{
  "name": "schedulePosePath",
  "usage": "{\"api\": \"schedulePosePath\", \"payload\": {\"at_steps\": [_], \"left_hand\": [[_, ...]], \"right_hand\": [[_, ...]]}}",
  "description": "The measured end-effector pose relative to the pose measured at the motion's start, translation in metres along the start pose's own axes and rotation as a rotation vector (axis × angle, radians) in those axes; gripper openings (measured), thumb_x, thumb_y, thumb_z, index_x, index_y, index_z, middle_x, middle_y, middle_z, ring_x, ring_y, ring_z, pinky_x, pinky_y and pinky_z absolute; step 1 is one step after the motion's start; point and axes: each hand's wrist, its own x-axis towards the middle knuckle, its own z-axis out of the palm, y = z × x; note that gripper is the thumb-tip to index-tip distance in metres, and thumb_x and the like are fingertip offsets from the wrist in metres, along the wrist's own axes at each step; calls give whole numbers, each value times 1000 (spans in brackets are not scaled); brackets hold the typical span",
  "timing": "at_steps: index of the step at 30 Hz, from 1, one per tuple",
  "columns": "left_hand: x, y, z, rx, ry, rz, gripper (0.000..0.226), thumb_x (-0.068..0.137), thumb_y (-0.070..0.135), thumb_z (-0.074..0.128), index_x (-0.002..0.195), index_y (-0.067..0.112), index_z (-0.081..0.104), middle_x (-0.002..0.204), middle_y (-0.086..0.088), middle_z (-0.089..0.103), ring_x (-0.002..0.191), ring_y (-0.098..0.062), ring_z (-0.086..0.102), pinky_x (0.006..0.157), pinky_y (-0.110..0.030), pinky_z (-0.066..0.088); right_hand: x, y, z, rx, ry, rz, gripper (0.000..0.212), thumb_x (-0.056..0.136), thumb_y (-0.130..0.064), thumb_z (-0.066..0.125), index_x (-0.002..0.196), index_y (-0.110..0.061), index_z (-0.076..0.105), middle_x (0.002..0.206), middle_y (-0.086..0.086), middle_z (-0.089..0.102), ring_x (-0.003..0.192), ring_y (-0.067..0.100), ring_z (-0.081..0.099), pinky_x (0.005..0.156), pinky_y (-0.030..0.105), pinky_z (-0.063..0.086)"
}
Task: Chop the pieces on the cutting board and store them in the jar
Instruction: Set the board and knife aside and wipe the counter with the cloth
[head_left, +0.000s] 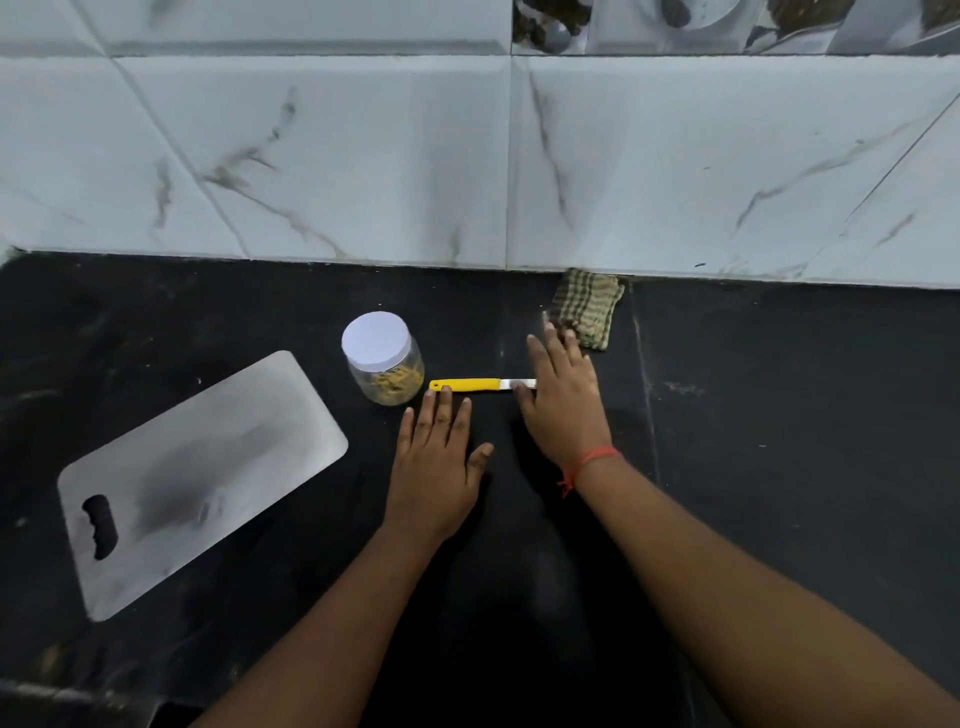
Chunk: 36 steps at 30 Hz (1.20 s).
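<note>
From the head view, both hands lie flat on the dark bench (779, 415), fingers straight and holding nothing. The left grip (436, 467) rests palm down, its fingertips (445, 395) just touching or nearly touching the yellow handle of the knife (470, 385). The right grip (563, 395) also lies open and covers the tip of the knife's blade; its fingers reach toward a folded checked cloth (589, 306) that sits against the tiled wall (363, 156). A red thread (587, 462) circles the right wrist.

The jar (384, 358), with its white lid on and yellowish pieces inside, stands upright just left of the knife handle, up and left of the left grip. The steel cutting board (208, 467) lies well to the left of both grips, set at an angle, its handle hole toward the near edge.
</note>
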Motion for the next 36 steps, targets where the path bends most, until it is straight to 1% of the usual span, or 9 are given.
{"api": "schedulePosePath", "payload": {"at_steps": [3, 8, 14, 18, 21, 26, 29, 32, 36], "left_hand": [[-18, -24, -9, 17, -13, -26, 71, 101, 56, 10, 158, 17, 25, 167, -9, 14, 155, -24, 5, 125, -47, 5], [-46, -78, -19, 9, 4, -86, 70, 101, 55, 15, 154, 13, 35, 162, -14, 28, 153, -29, 18, 123, -49, 12], [-87, -156, -42, 8, 4, -171, 75, 97, 57, 6, 158, 17, 25, 167, -10, 14, 155, -27, 4, 124, -47, 3], [-119, -212, -53, 9, 3, -267, 78, 96, 58, 0, 159, 17, 20, 167, -10, 11, 155, -26, 1, 125, -48, 1], [-140, -245, -56, 17, -1, -328, 78, 96, 58, 1, 158, 16, 23, 167, -12, 14, 155, -28, 2, 124, -51, 2], [-165, -282, -60, -29, 27, -436, 78, 97, 58, 5, 154, 13, 32, 165, -14, 20, 155, -29, 5, 123, -52, 4], [-171, -295, -62, -189, 76, -558, 66, 102, 50, 23, 155, 10, 30, 166, -14, 15, 154, -29, 3, 123, -48, 6], [-166, -303, -68, -537, 226, -713, 53, 103, 32, 44, 149, 7, 37, 167, -13, 12, 154, -27, 4, 124, -42, 13], [-161, -303, -91, -864, 364, -899, 40, 99, 24, 53, 137, 12, 51, 166, -8, 20, 146, -23, 32, 116, -37, 31]], "right_hand": [[-29, -34, 10, 31, -16, -8, 62, 100, -44, 40, 153, -16, 26, 163, 4, 14, 151, 26, 4, 121, 48, 16], [-58, -98, 27, 69, -61, -58, 61, 99, -42, 44, 152, -16, 29, 162, 4, 19, 151, 25, 8, 122, 46, 16], [-64, -167, 47, 86, -50, -112, 58, 98, -39, 49, 148, -11, 39, 152, 8, 39, 145, 26, 27, 120, 39, 24], [-59, -207, 59, 50, -58, -86, 48, 98, -40, 49, 135, -10, 52, 130, 11, 55, 122, 30, 46, 104, 41, 41], [-53, -231, 66, -57, -97, -32, 40, 98, -44, 44, 121, -14, 58, 118, 9, 56, 110, 31, 49, 89, 45, 46], [-41, -256, 79, -91, -168, 86, 43, 98, -47, 41, 114, -11, 58, 121, 14, 51, 112, 34, 46, 91, 47, 43], [-38, -264, 81, -103, -183, 132, 46, 98, -46, 42, 117, -7, 57, 124, 17, 50, 115, 37, 44, 95, 48, 42], [-33, -269, 80, -125, -211, 131, 48, 98, -46, 42, 120, -5, 56, 125, 17, 48, 118, 37, 43, 96, 48, 41], [-24, -270, 85, -121, -261, 145, 50, 99, -46, 41, 121, -3, 55, 126, 19, 48, 119, 38, 43, 98, 48, 41]]}}
